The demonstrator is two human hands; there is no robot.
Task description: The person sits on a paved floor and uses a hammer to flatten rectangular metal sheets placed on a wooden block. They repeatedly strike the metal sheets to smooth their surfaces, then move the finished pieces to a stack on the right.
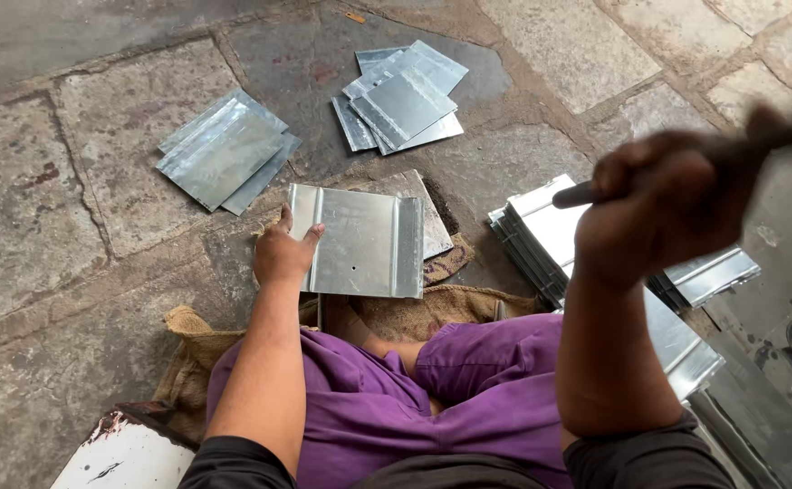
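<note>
A shiny metal sheet (pixel 360 240) with folded edges lies flat on the stone floor in front of my crossed legs. My left hand (pixel 280 251) presses on its left edge, thumb over the fold. My right hand (pixel 663 213) is raised at the right, blurred, clenched on a dark rod-like tool (pixel 586 192) whose shaft runs up to the right. Below that hand lies a stack of similar sheets (pixel 541 231).
Two piles of metal sheets lie further out, one at the left (pixel 224 149) and one at the top middle (pixel 400 100). More sheets (pixel 686 349) sit by my right knee. Burlap sacking (pixel 192 349) is under me. A white object (pixel 129 453) sits at the lower left.
</note>
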